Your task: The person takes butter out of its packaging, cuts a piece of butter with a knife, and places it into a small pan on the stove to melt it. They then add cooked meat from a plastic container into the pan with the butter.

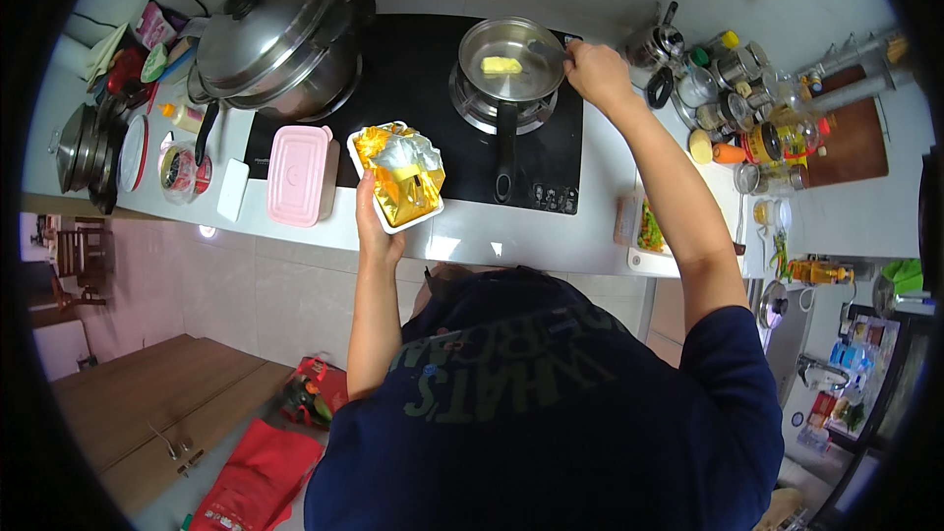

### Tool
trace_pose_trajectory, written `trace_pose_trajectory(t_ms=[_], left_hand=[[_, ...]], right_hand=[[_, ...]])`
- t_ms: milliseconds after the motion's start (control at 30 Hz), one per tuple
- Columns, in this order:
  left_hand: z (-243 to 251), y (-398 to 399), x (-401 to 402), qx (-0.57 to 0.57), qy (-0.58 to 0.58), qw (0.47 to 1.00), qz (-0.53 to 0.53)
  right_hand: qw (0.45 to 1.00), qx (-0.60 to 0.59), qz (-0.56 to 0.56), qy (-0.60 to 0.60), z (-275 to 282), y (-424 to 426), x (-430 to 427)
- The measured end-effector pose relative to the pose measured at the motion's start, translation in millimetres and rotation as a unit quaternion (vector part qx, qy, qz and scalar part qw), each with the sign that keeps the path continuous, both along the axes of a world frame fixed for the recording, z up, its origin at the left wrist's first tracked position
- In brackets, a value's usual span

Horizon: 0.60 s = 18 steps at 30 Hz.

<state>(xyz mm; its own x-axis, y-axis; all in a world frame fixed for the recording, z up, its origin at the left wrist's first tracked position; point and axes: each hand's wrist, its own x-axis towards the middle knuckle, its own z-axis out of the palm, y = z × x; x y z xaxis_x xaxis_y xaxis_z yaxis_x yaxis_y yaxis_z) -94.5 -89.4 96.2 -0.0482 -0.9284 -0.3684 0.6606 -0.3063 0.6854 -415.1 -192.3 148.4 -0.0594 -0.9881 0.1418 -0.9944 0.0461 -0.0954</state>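
My left hand (378, 228) holds a white tub (431, 215) lined with gold and silver foil (402, 199). The foil is folded open, and a pale yellow piece shows in its middle. At the right rim of a steel frying pan (479, 90), my right hand (601, 76) has its fingers curled together. A grey, flat, blade-like utensil (544, 49) seems to reach from them over the pan; its handle is hidden. One yellow block of butter (501, 66) lies on the pan's bottom. The pan sits on the right burner (463, 107), its black handle (506, 155) pointing toward me.
A large lidded steel pot (258, 37) stands on the left of the black glass hob (413, 51). Left of the tub are a pink lidded box (299, 175) and a white phone-like slab (233, 190). Jars and bottles (737, 103) crowd the right, near chopped vegetables (650, 228) in a container.
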Motion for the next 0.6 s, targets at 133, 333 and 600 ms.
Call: trace_pose_trajectory(t_ms=[133, 333, 600], left_hand=[[-3.8, 5.0, 5.6, -0.017, 0.023, 0.999, -0.014], [2.6, 16.2, 16.1, -0.009, 0.058, 0.996, -0.073], [3.9, 17.8, 6.9, -0.022, 0.074, 0.985, -0.157]], right_hand=[[0.982, -0.057, -0.030, -0.178, 21.1, 32.9, -21.6], [0.950, -0.120, -0.152, -0.246, 21.2, 162.1, -64.8], [0.931, -0.098, -0.324, -0.135, -58.6, 266.1, -66.2]])
